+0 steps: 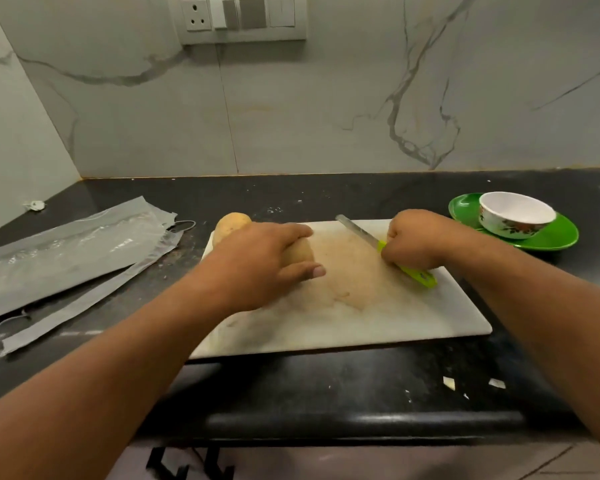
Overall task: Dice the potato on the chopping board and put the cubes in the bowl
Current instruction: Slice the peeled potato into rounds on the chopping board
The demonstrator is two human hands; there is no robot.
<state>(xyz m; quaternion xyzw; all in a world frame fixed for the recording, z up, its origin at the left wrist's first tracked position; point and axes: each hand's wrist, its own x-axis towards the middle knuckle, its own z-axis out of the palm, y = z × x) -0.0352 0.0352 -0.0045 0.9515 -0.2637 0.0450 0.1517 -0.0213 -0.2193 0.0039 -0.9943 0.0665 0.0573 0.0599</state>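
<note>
The left hand [257,258] curls over the potato [300,252] on the board [413,317], while the right hand [414,239] grips the knife [359,232] beside it.

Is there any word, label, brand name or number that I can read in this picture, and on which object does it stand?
No text can be read in full.
Black marks on the pale cloth at the bottom edge: cut off by the frame, not readable.
Bowl: a flower pattern only, no words.
Knife with green handle: no readable brand.
Socket and switch panel on the wall: no readable marking.
Plastic wrapper on the counter: no print can be made out.
</note>
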